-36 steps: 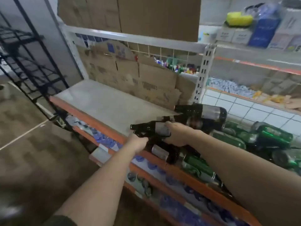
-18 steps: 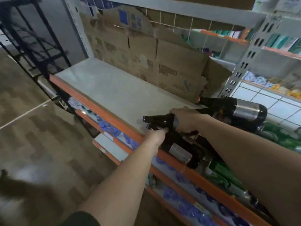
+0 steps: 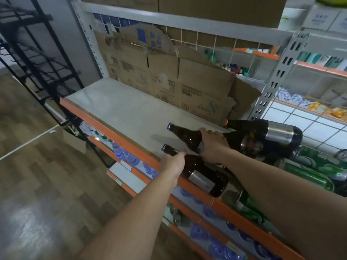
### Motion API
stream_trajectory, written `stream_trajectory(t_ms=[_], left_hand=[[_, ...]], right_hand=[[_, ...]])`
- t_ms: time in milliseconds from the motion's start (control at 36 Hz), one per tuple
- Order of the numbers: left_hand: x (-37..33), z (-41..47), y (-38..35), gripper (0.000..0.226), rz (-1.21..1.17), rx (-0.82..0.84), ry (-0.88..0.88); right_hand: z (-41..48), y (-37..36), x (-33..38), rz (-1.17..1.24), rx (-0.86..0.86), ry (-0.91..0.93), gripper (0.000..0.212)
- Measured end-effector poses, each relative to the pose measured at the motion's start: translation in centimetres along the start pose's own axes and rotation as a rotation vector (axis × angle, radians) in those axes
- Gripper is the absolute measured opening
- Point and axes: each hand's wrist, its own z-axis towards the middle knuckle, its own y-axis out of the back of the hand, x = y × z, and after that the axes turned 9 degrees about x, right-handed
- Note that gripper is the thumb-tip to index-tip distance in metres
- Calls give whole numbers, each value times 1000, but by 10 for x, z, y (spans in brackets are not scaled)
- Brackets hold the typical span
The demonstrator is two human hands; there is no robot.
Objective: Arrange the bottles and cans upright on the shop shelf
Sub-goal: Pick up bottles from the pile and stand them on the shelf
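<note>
The left hand [image 3: 173, 165] is holding the neck of a dark bottle [image 3: 204, 180] that is lying at the front edge of the shelf [image 3: 122, 109]. The right hand [image 3: 213, 145] is gripping a second dark bottle [image 3: 185, 136], tipped sideways over the shelf. Green bottles [image 3: 309, 177] are lying nearby on the right.

Cardboard [image 3: 197, 81] is standing along the shelf's [image 3: 116, 109] back; bottles [image 3: 249, 128] are lying piled at its right end.
</note>
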Motion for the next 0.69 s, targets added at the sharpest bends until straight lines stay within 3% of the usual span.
stream_trajectory(t_ms=[111,278,361,444,500,583,694], left_hand=[[-12,-7,10,26,-39,-125,-109],[-52,-48,9,26,-112,-84,-297],[-77,-75,-2,39,-301,53,-346],[-87,-96,-19,67,-577,353,-327],[-84,-117,-44,74,-709,517,-299],[-73,-152,-89,58,-632,536,-245],[-72,-182,-138,69,-533,708,-169]], right_hand=[[-20,26,-5,379,-105,-30,105],[-77,75,-31,837,-203,-1,66],[-110,91,-50,1058,-282,43,60],[-144,109,-68,1275,-360,43,48],[-169,122,-80,1374,-414,46,31],[-206,133,-100,1538,-413,76,16],[-247,136,-134,1671,-442,45,19]])
